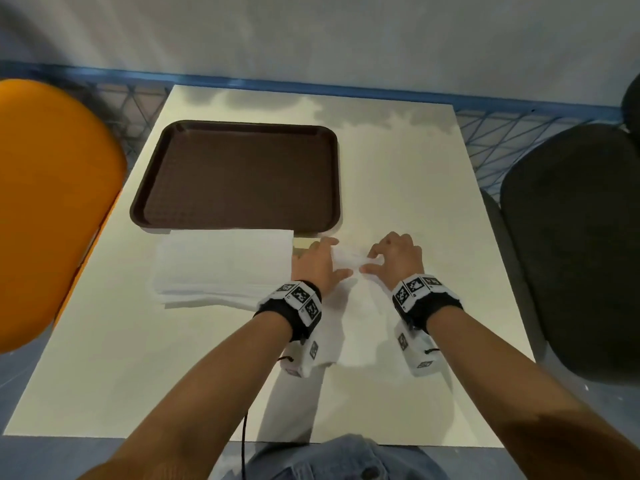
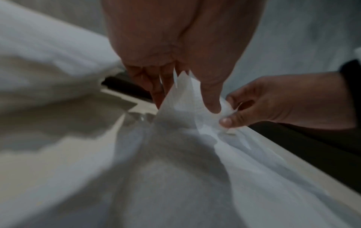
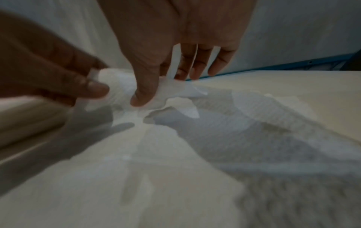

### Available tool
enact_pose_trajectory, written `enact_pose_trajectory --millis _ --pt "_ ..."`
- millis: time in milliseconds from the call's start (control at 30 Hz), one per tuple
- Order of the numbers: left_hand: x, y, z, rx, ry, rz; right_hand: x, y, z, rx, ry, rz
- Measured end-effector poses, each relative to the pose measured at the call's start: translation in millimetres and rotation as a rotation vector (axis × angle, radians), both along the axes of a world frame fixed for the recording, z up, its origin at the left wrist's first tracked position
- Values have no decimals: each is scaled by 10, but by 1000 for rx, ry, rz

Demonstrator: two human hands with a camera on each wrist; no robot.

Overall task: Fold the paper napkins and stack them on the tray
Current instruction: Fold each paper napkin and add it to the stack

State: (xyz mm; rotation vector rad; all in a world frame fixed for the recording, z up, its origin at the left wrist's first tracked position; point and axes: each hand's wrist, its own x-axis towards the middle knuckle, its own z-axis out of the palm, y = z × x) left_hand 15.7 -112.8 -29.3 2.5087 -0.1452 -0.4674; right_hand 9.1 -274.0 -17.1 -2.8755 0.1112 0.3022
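Note:
A thin white napkin (image 1: 349,261) lies on the table right of centre, its far edge lifted. My left hand (image 1: 320,261) pinches that edge between thumb and fingers, and my right hand (image 1: 394,254) pinches the same edge a little to the right. In the left wrist view the napkin (image 2: 187,98) rises to a peak between my left hand (image 2: 187,86) and my right hand (image 2: 234,114). In the right wrist view my right hand (image 3: 154,86) and left hand (image 3: 93,86) both grip the crumpled napkin (image 3: 121,86). A brown tray (image 1: 239,174) stands bare at the far left.
A pile of unfolded white napkins (image 1: 225,268) lies just in front of the tray, left of my hands. The white table (image 1: 415,168) has an orange chair (image 1: 45,202) at its left and a black chair (image 1: 575,244) at its right.

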Motion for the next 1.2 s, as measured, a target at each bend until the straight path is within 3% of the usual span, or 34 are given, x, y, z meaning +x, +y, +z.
enact_pose_trajectory --millis 233,333,433,533,767,1000,1100,1200 --pt "39 95 155 -486 282 120 63 -140 419 406 -154 -10" --pt "42 169 223 -687 301 219 99 -233 494 417 -211 -177" --pt "30 245 334 -847 283 270 1 -285 524 686 -25 -448" --pt "45 306 350 -852 253 298 -164 -274 507 824 155 -495" --pt "-20 412 296 -885 344 244 -196 -323 398 1035 -21 -493" --pt "-37 458 251 -785 227 195 -232 -531 346 874 -35 -420" --pt "-36 497 247 -695 237 109 -289 -601 350 900 -8 -366" --pt "-50 498 257 -724 279 160 -330 -632 336 935 49 -370"
